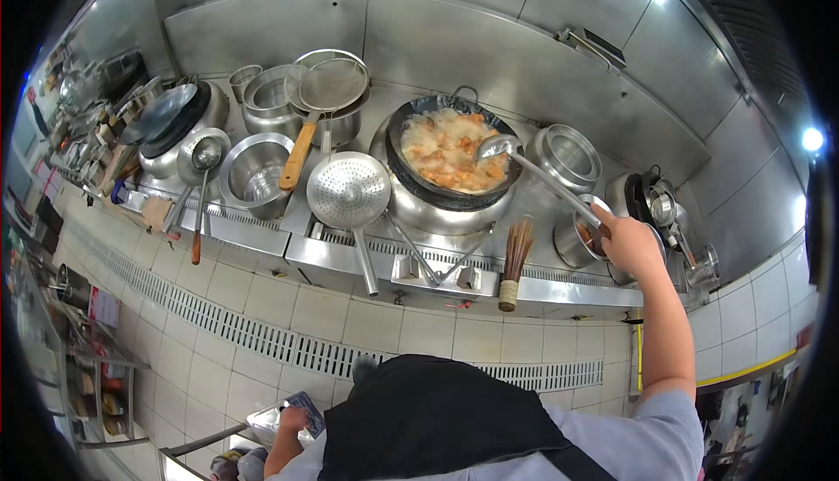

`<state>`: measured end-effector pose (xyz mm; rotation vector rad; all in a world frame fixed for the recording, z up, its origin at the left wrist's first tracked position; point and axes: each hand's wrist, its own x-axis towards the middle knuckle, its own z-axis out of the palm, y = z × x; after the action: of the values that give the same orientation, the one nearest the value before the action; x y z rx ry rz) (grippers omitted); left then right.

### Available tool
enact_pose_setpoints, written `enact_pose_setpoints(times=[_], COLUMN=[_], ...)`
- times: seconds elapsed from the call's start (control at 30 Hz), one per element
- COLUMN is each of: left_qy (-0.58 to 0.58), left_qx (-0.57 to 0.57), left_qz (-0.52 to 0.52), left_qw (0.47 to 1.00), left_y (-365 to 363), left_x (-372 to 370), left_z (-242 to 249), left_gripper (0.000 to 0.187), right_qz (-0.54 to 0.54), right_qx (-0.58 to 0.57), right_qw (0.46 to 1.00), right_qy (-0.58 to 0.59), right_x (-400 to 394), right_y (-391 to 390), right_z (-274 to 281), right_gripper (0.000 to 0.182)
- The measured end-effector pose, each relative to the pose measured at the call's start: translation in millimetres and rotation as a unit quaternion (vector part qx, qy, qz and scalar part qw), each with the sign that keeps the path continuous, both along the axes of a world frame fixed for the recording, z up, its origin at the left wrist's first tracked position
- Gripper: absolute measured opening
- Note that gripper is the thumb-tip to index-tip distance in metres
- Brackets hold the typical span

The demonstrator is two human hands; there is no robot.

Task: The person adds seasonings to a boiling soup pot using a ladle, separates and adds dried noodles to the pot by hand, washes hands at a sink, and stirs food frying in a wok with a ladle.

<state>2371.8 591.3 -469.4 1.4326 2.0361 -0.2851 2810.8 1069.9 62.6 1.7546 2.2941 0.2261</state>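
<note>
ladle [524, 159], long-handled, gripped at handle end by right hand [627, 241], fingers wrapped tight round it; bowl of ladle resting at right edge of wok [447, 197], just over the food. wok dark, round, seated in steel range at centre, holding pale bubbling oil with orange-brown fried pieces [450, 156] floating across it. right arm stretched forward from lower right.

left hand [293, 422] low by the body, closed on a flat dark-framed thing, likely a phone [308, 411]; detail too small to confirm.

perforated skimmer [348, 188] lying just left of wok, handle pointing toward the floor side. wire-mesh strainer [330, 84] with wooden handle propped over steel pots behind it. empty steel bowl [255, 173] further left, second ladle [203, 159] beside that, then a lidded dark wok [170, 114] at far left. bamboo brush [516, 262] hanging over front edge of range, right of centre. steel containers [568, 156] to right of wok, more small pots near right hand. tiled floor with long drain grate [262, 337] below. dark apron across lower frame.
</note>
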Motion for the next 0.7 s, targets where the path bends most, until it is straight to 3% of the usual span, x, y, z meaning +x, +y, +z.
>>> enact_pose_setpoints(times=[0.13, 0.23, 0.3, 0.33, 0.37, 0.4, 0.43, 0.47, 0.5, 0.53, 0.57, 0.6, 0.63, 0.67, 0.7], left_qy=[-0.013, -0.016, -0.011, -0.002, -0.001, -0.007, -0.012, -0.013, -0.103, -0.185, -0.182, -0.089, 0.011, 0.022, -0.034], left_qx=[-0.012, -0.009, 0.003, 0.016, 0.018, 0.052, 0.083, 0.08, 0.076, 0.07, 0.072, 0.054, 0.028, -0.012, 0.033], left_qz=[-0.031, -0.061, -0.096, -0.113, -0.111, -0.032, 0.047, 0.05, 0.257, 0.451, 0.453, 0.215, -0.039, -0.039, -0.057], left_qw=[0.999, 0.998, 0.995, 0.993, 0.994, 0.998, 0.995, 0.995, 0.958, 0.87, 0.87, 0.971, 0.999, 0.999, 0.997], left_y=[0.6, 9.4, 16.7, 22.4, 28.5, 31.8, 33.2, 33.7, 38.3, 42.0, 33.5, 21.0, 4.1, -12.1, -33.6], left_x=[-8.6, -18.4, -28.4, -33.8, -34.7, -37.0, -38.0, -31.7, -17.6, -8.6, -11.5, -13.3, -12.1, -6.6, -7.3], left_z=[-9.1, -15.2, -18.0, -18.8, -14.5, -9.5, 0.9, 14.4, 34.7, 49.9, 39.4, 31.0, 18.7, 18.8, 14.7], left_gripper=[0.027, 0.027, 0.027, 0.027, 0.027, 0.025, 0.023, 0.023, 0.022, 0.021, 0.021, 0.021, 0.022, 0.021, 0.02], right_qz=[0.011, -0.049, 0.0, 0.002, -0.066, -0.134, -0.069, -0.068, -0.06, -0.052, -0.049, -0.062, -0.074, -0.071, -0.076], right_qx=[-0.022, -0.103, -0.072, -0.067, -0.117, -0.167, -0.103, -0.107, -0.085, -0.063, -0.065, -0.063, -0.061, -0.063, -0.069], right_qw=[0.993, 0.991, 0.965, 0.964, 0.929, 0.88, 0.887, 0.887, 0.886, 0.885, 0.883, 0.884, 0.885, 0.883, 0.874], right_qy=[0.117, 0.065, 0.254, 0.257, 0.344, 0.425, 0.446, 0.445, 0.451, 0.459, 0.462, 0.459, 0.456, 0.459, 0.475], right_x=[17.5, -25.1, -11.9, -16.0, -23.3, -27.6, -13.4, -9.7, -10.7, -13.9, -18.1, -22.8, -25.2, -26.8, -28.4], right_y=[7.0, 27.0, 53.8, 54.1, 49.5, 48.6, 70.7, 83.8, 100.8, 118.0, 134.9, 151.1, 163.7, 173.8, 184.3], right_z=[-33.9, -96.9, -158.4, -150.1, -135.1, -127.1, -147.1, -147.5, -142.7, -138.6, -136.4, -135.5, -138.4, -145.2, -155.3], right_gripper=[0.053, 0.05, 0.059, 0.059, 0.062, 0.065, 0.067, 0.067, 0.065, 0.064, 0.064, 0.064, 0.063, 0.063, 0.053])
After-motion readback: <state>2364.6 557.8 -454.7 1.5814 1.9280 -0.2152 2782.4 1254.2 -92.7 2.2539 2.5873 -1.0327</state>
